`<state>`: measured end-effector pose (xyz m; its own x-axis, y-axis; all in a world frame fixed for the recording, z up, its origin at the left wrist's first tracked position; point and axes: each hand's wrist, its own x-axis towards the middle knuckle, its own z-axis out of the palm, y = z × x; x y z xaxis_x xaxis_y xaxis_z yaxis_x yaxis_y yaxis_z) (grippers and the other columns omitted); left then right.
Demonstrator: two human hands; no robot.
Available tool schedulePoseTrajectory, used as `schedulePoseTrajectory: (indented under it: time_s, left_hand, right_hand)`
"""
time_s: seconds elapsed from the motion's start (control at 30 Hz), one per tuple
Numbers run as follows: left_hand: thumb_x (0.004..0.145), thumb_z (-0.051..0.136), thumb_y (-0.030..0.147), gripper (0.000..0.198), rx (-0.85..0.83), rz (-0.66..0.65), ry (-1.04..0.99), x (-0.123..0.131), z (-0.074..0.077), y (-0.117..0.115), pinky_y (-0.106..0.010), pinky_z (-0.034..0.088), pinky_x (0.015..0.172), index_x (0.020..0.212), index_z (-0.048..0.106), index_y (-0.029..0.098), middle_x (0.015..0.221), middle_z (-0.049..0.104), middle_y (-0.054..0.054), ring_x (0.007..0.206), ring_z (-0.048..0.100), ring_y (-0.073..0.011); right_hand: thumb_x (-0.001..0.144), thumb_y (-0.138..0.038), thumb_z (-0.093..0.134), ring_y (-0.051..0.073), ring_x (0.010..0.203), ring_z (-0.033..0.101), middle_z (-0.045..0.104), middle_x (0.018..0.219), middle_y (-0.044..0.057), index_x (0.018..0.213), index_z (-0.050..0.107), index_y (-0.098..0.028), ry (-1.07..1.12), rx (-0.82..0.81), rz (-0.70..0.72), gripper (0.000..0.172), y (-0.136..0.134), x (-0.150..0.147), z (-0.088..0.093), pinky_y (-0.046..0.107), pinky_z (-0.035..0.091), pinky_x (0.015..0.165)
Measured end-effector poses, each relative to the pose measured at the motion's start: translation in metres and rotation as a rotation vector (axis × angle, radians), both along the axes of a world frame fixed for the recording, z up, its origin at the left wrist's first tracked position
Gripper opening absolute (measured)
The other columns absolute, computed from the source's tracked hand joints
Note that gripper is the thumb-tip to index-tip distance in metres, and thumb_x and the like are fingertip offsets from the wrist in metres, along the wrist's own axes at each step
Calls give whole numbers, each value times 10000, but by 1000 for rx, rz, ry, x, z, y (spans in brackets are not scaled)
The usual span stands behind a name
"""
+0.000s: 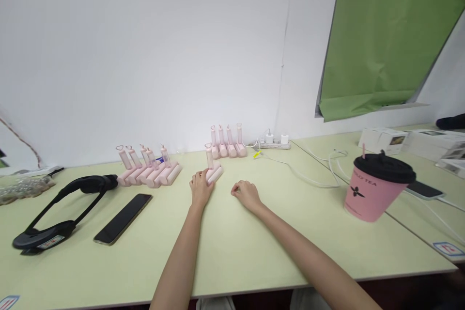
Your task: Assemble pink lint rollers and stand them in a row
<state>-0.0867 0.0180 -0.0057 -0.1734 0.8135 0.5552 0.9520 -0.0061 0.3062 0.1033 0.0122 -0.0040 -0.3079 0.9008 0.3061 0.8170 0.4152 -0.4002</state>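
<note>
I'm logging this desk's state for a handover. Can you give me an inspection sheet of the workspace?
Surface: pale green table, with a seam at the right.
Job's things: single pink holder with an upright tube; left group of holders, several side by side; back group of holders, four by the wall.
Clutter: black headband device, dark phone, pink lidded cup, second phone, white boxes.
Hands: left hand has its fingertips on the single pink holder, grip unclear; right hand lies curled on the table, apart from it.
Cables: white cables run from a power strip.
Surroundings: white wall, green sheet.
</note>
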Motion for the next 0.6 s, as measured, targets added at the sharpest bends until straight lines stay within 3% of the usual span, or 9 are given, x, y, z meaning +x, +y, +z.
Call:
schedulePoseTrajectory:
  time_s: [0.17,0.3,0.6]
  left_hand:
    - [713,542,260,505,0,-7,-12,-1,-1,0,-360,319,844,1201,414,268,1081,482,-72,1029,420,-231]
    - [715,536,249,507,5,-28,-19,-2,-2,0,-362,319,844,1205,409,271,1081,474,-71,1018,423,-230]
    - [722,539,250,510,-26,-31,-30,-2,3,-7,-354,313,858,1213,400,268,1095,466,-72,1031,415,-226]
  right_hand:
    - [753,-271,570,160,860,542,637,857,-18,829,646,-275,56,42,-27,108,-3,10,-4,282,325,706]
    - [738,-297,585,188,898,507,616,881,-1,713,652,-257,50,74,-80,81,-3,19,-5,294,320,706]
    - [826,-213,453,176,854,494,608,856,22,725,584,-202,-9,171,8,165,-7,20,-6,306,271,698]
